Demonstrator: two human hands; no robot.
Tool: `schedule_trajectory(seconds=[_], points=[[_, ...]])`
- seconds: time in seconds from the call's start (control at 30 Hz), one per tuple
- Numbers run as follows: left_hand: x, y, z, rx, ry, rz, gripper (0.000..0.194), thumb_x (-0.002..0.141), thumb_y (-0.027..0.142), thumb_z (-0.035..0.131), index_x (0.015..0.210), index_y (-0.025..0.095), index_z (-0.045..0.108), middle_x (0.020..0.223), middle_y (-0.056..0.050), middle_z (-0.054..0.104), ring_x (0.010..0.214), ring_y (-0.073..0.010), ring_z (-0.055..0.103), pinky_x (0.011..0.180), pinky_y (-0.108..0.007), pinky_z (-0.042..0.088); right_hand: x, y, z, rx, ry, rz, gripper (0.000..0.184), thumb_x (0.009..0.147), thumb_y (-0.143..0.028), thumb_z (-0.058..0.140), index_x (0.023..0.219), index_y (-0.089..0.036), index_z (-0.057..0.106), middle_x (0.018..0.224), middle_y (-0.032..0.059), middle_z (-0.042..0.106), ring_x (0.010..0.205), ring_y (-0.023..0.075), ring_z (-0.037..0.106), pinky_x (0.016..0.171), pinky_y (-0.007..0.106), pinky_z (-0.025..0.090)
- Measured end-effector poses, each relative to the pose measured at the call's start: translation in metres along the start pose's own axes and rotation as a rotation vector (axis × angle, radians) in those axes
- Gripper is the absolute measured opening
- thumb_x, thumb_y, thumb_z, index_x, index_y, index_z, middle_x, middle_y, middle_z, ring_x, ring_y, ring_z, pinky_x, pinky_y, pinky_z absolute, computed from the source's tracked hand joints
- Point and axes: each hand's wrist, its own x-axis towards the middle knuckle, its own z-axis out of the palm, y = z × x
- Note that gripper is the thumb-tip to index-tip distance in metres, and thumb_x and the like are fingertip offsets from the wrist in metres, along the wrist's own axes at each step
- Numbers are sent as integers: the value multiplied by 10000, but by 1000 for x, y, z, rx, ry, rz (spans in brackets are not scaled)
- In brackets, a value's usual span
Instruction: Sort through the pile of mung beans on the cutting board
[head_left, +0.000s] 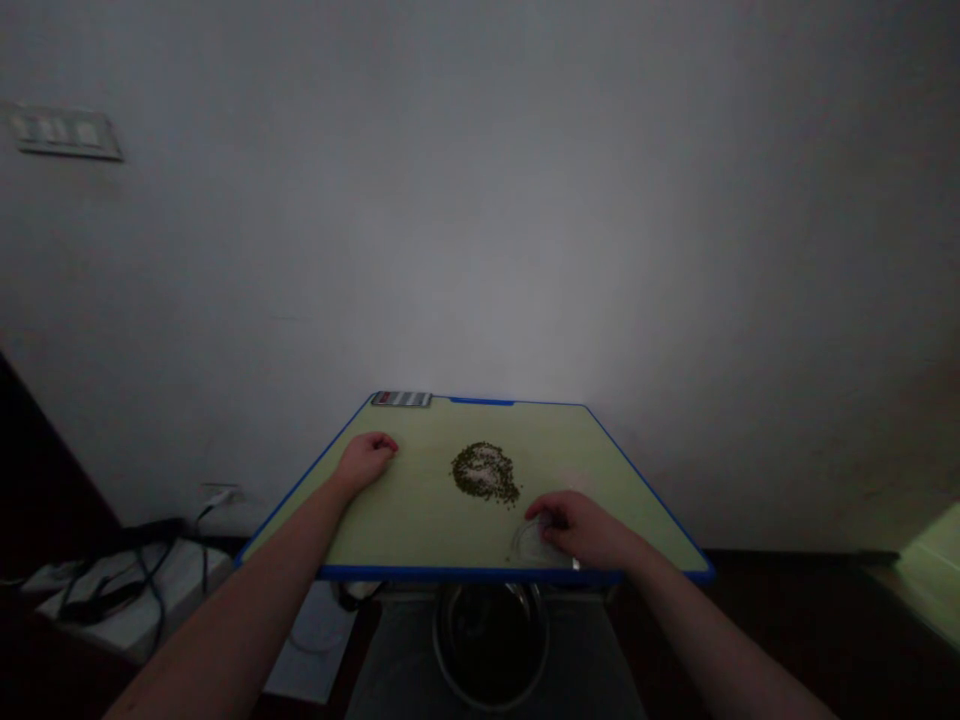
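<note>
A loose pile of small green-brown beans (484,472) with paler grains among them lies mid-table, a few strays at its near right edge. My left hand (366,460) rests on the table to the left of the pile, fingers curled in and nothing visible in them. Near the front right edge, my right hand (576,525) is closed with curled fingers at a clear, round, shallow dish or lid (531,543). Whether these fingers grip the clear piece or hold something small is hidden.
The pale yellow-green table (420,535) has a blue rim and stands by a grey wall. A phone-like object (402,399) lies at its far left corner. Below the front edge sits a metal bowl (491,650). Cables (142,575) lie over a white box at lower left.
</note>
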Motion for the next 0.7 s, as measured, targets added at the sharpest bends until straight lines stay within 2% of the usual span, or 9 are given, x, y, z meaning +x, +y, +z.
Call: schedule_trajectory(seconds=[0.13,0.37,0.7], points=[[0,0,0,-1,-1,2,180,595,217,460,684,153,603,583,-8,574,559,-131,514,534,-233,368,4,1,-1,-3,43,20,313,656,-136,481,945,-164,598,664,-6,558,604,102,491,563,207,357],[-1,2,0,0,2,-21,188,587,213,464,689,152,609,577,-7,579,560,-132,518,537,-233,370,4,-3,3,-52,-3,-7,328,642,-134,499,945,-188,611,729,3,588,633,104,498,584,206,365],[-2,4,-1,0,16,-6,184,592,207,461,685,151,610,595,-16,587,590,-141,534,556,-237,386,1,-11,5,-23,-30,-60,330,658,-136,470,952,-184,612,721,6,590,642,111,509,591,208,371]])
